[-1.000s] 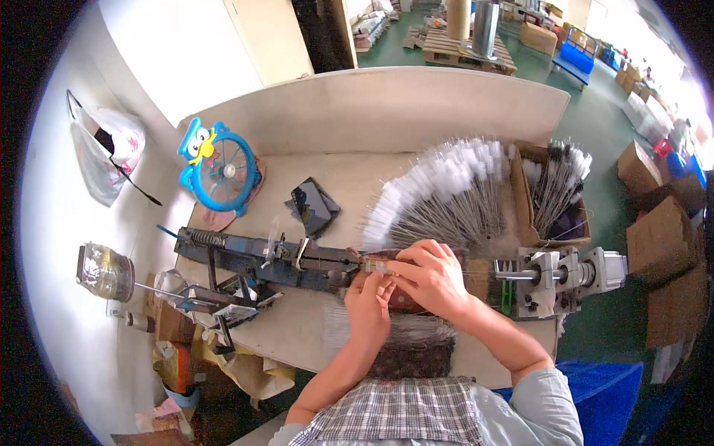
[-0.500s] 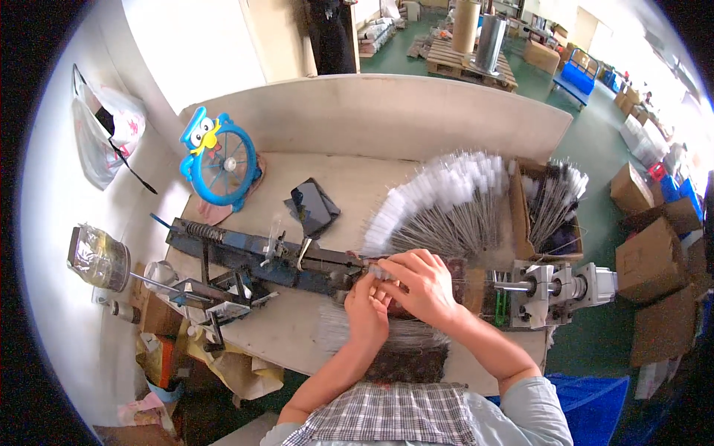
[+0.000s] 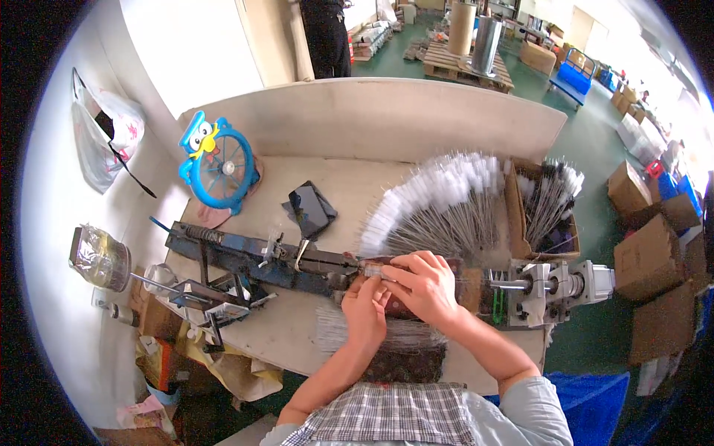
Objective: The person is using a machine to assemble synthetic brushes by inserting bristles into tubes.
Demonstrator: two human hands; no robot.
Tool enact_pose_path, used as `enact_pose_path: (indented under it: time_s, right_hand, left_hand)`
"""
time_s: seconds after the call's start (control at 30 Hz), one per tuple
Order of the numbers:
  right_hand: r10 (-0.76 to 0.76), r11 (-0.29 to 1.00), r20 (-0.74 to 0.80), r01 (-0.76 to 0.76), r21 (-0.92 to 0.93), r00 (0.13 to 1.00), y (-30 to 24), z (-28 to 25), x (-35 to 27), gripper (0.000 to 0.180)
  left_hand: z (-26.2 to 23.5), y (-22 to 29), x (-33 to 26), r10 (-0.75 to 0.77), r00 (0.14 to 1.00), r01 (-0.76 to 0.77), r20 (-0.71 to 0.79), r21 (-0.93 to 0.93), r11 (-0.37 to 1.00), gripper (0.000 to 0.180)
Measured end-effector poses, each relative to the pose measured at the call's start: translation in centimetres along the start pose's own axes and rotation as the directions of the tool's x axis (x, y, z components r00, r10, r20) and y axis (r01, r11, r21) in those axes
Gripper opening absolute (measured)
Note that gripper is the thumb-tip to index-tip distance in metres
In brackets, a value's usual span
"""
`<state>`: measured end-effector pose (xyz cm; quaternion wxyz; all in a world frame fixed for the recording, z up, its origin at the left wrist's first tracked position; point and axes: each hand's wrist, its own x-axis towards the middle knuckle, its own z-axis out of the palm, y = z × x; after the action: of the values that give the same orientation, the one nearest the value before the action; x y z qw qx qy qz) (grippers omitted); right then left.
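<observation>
Left hand: fingers curled in, thumb and fingertips drawn into a narrow pinch on the near side of a small pale piece.
Right hand: palm turned down, thumb and forefinger nearly closed on the same piece from its right.
Pale piece: whitish and short, just off the right end of a long dark metal bar; its finer shape is too small to tell.
Metal bar: straight and narrow, with a coiled spring near its far left end.
Wire bundle: thin, straight, silvery strands lying just left of the left wrist.
Brushes: fluffy white bristle heads on thin wire stems, spread in a broad fan beyond the hands.
Carton: brown cardboard, holding more brushes, black and white.
Clamp unit: blocky grey metal around a smooth rod, well right of the hands.
Since a moment ago: the hands keep almost the same pose; a dark-clothed person beyond the panel now shows more fully.
Surface: pale and flat, a low curved-looking panel along its back, a blue bird-shaped fan at the left.
Room: green floor, a wooden pallet bearing upright cylinders, and a blue trolley.
</observation>
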<state>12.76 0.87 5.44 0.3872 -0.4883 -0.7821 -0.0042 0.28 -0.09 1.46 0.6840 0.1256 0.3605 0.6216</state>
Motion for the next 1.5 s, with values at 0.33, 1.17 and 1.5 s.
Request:
enact_pose_path:
  time_s: [0.33, 1.17, 1.5]
  right_hand:
    - [-0.021, 1.000, -0.005, 0.021, -0.005, 1.000, 0.1, 1.3, -0.1, 0.019]
    - [0.080, 0.992, 0.259, -0.052, -0.114, 0.963, 0.4, -3.0, -1.7, 0.014]
    - [0.126, 0.980, 0.228, -0.157, 0.121, 0.965, 1.1, -7.0, -5.3, 0.012]
  left_hand:
    - [0.1, 0.2, 0.0, -0.034, 0.999, 0.033, -0.013, -0.063, 0.997, 0.008]
    - [-0.4, 1.0, -0.8, -0.132, 0.989, 0.123, 0.063, 0.123, 0.985, 0.061]
    - [-4.6, 3.2, -2.7, -0.080, 0.991, 0.019, 0.110, 0.469, 0.883, 0.043]
